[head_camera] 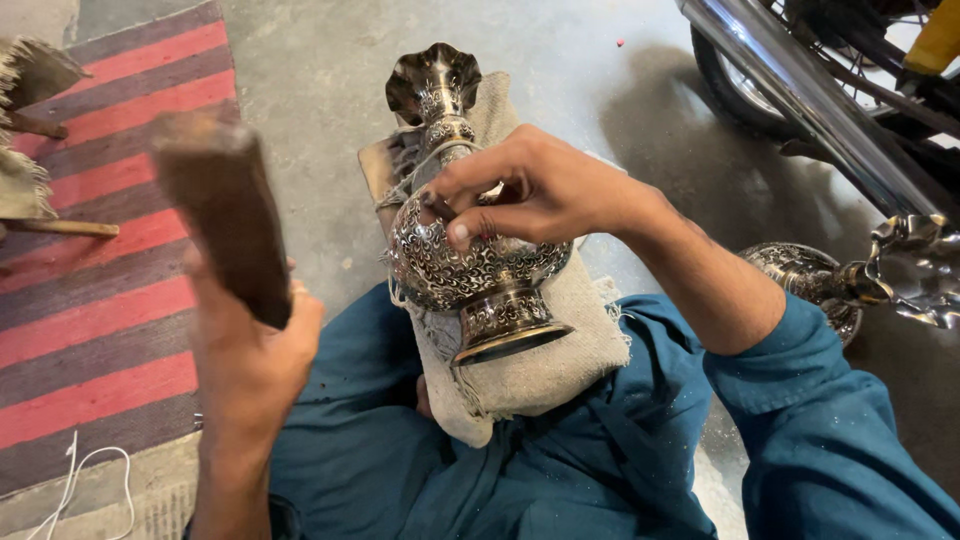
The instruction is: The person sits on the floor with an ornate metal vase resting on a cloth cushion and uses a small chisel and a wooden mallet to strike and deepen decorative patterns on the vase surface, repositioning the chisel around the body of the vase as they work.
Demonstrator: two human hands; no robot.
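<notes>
Right hand pinches a thin tool tip against the engraved metal vase, fingers closed on its belly. Vase lies tilted on a burlap pad directly under that grip. Left hand clenches 1 wooden mallet, raised left of vase, apart.

Close head view, steeply downward, seemingly.
</notes>
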